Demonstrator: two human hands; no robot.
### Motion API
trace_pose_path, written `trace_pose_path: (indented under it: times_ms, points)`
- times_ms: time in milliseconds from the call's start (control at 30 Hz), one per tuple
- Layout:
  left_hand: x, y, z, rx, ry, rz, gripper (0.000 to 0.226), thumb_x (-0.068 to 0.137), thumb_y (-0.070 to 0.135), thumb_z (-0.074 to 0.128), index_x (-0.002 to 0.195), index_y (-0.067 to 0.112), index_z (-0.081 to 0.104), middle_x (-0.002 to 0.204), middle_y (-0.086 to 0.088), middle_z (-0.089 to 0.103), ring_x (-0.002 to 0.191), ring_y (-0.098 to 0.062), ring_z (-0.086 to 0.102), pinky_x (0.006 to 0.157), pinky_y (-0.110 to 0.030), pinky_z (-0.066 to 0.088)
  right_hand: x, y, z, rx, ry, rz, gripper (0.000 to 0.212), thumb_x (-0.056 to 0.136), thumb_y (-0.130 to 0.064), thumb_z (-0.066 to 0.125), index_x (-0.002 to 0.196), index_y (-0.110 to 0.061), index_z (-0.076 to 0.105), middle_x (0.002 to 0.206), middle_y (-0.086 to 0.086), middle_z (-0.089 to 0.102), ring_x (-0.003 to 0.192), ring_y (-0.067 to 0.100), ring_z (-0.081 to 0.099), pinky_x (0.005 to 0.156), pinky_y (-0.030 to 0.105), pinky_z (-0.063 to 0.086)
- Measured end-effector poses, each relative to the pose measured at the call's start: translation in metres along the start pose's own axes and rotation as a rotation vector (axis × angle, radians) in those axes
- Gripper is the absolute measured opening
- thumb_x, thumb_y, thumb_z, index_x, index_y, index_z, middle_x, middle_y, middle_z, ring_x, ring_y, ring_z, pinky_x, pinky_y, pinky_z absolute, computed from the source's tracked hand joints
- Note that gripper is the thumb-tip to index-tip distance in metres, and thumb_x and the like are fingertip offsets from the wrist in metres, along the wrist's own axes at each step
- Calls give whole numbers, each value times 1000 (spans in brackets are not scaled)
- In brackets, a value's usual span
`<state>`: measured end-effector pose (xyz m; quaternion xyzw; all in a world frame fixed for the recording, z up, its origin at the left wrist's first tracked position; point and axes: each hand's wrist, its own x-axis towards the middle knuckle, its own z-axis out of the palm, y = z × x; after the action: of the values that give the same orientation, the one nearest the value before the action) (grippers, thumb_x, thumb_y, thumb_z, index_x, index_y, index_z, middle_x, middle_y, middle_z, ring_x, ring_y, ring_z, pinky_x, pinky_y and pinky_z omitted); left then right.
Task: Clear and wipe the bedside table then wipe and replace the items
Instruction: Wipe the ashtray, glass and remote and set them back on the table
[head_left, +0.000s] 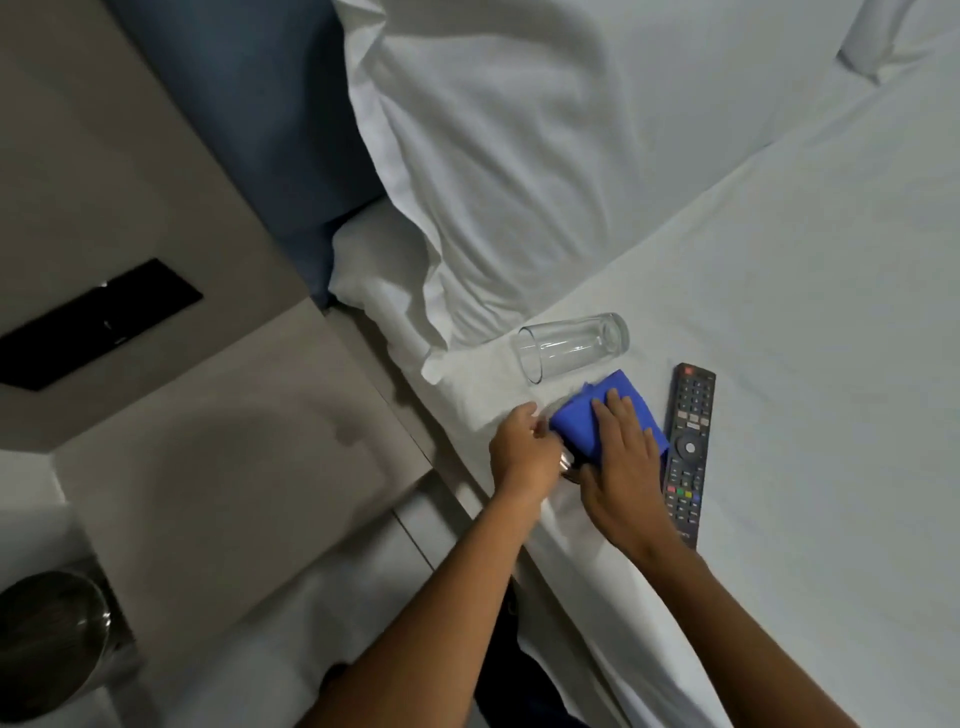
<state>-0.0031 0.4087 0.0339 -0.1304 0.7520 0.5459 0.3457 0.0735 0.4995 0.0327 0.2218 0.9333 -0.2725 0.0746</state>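
On the white bed near its left edge, my right hand (621, 452) presses a blue cloth (582, 423) around a second glass (567, 466) that is mostly hidden; only its base shows between my hands. My left hand (522, 449) grips that glass at its left side. A clear drinking glass (571, 345) lies on its side on the sheet just beyond the cloth. A black remote control (687, 452) lies flat to the right of my right hand. The grey bedside table (234, 441) is at the left, beside the bed.
A large white pillow (519, 171) leans against the blue headboard (270, 119). A black panel (98, 322) sits on the beige wall. A metal bin (49, 639) stands at the bottom left on the floor.
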Motion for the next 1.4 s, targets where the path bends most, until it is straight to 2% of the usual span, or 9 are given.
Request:
trace_pose_path:
  times_ms: [100, 333, 600, 767, 1033, 1200, 1267, 1333, 1400]
  points:
    - [-1, -14, -16, -298, -195, -89, 29, 87, 3, 64, 79, 27, 77, 88, 4, 79, 83, -12, 74, 71, -27, 60, -12, -1, 3, 120, -31, -60, 77, 85, 9, 49, 152, -8, 16, 163, 10, 9, 151, 23, 0, 122, 48, -3]
    - [-15, -51, -68, -497, -135, -98, 39, 88, -9, 50, 107, 19, 68, 88, -2, 76, 70, -13, 69, 53, -21, 53, -24, -70, 28, 226, -152, -343, 60, 92, 3, 43, 149, 0, 21, 159, 12, 12, 150, 29, 5, 122, 48, -2]
    - [-34, -108, -209, -782, 119, -15, 42, 95, -1, 52, 131, 22, 55, 104, -2, 72, 85, -14, 69, 65, -25, 59, -45, -135, 84, -231, -281, -639, 80, 80, 0, 50, 152, -20, 21, 161, -3, 9, 149, 20, -5, 121, 48, -5]
    - [-50, -149, -263, -749, 100, -8, 41, 97, 1, 51, 131, 23, 56, 125, -6, 67, 109, -26, 67, 69, -25, 60, -39, -192, 130, -208, -328, -552, 79, 86, 0, 48, 153, -22, 14, 159, -6, -5, 151, 22, -8, 121, 46, -4]
    - [-52, -201, -351, -829, 252, -8, 47, 94, -4, 53, 131, 26, 56, 116, -5, 70, 103, -21, 69, 83, -39, 58, -72, -265, 209, -288, -397, -821, 85, 82, 6, 44, 155, -26, 13, 164, -3, 1, 150, 20, -10, 117, 40, -19]
    - [-34, -235, -390, -820, 356, 3, 46, 97, -4, 47, 131, 26, 55, 123, -4, 65, 103, -15, 65, 72, -24, 60, -79, -265, 242, -389, -393, -653, 79, 87, 1, 46, 154, -25, 13, 164, 0, 1, 144, 16, -18, 114, 40, -20]
    - [-18, -247, -403, -725, 439, -8, 49, 96, -8, 44, 133, 23, 54, 129, -7, 61, 110, -19, 63, 85, -34, 59, -74, -264, 249, -341, -409, -533, 74, 89, -1, 50, 153, -25, 20, 164, 1, 6, 146, 15, -12, 119, 42, -9]
    - [-1, -259, -417, -595, 495, 8, 53, 93, -13, 41, 132, 19, 55, 135, -11, 58, 123, -27, 56, 104, -45, 48, -68, -265, 255, -218, -399, -444, 66, 89, 4, 51, 148, -19, 34, 161, 6, 23, 150, 23, 11, 123, 44, 8]
    - [14, -268, -426, -425, 532, 34, 52, 90, -17, 38, 129, 11, 60, 136, -14, 58, 128, -28, 53, 108, -35, 42, -65, -271, 257, 68, -385, -272, 53, 89, 11, 49, 134, -16, 52, 141, 5, 52, 133, 28, 46, 116, 31, 31]
